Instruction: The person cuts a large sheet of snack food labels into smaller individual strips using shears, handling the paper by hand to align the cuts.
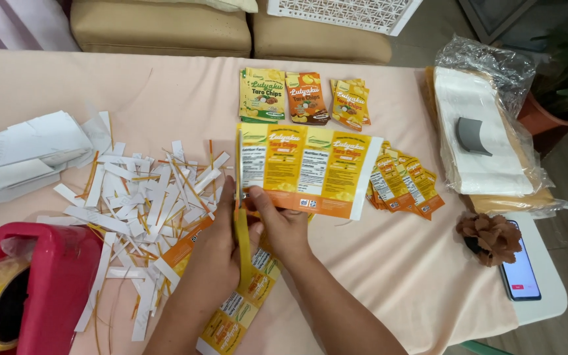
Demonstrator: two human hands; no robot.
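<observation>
Yellow scissors (pixel 241 223) gripped in closed left hand (pixel 221 246), blades upright at sheet edge. Label sheet (pixel 307 169), yellow-orange, pinched flat by right hand (pixel 277 220), apparently steadied for cutting. White offcuts (pixel 142 197) heaped at 9 o'clock; cut labels (pixel 402 184) stacked at 3; three pouches (pixel 304 97) ranked at 12.

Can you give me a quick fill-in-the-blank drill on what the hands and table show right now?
The left hand works yellow ____ along the printed label sheet.
The right hand holds the sheet by its ____ edge.
White paper strips lie ____ of the hands.
A phone lies beside a brown ____.

Missing: scissors; lower; left; flower
</observation>
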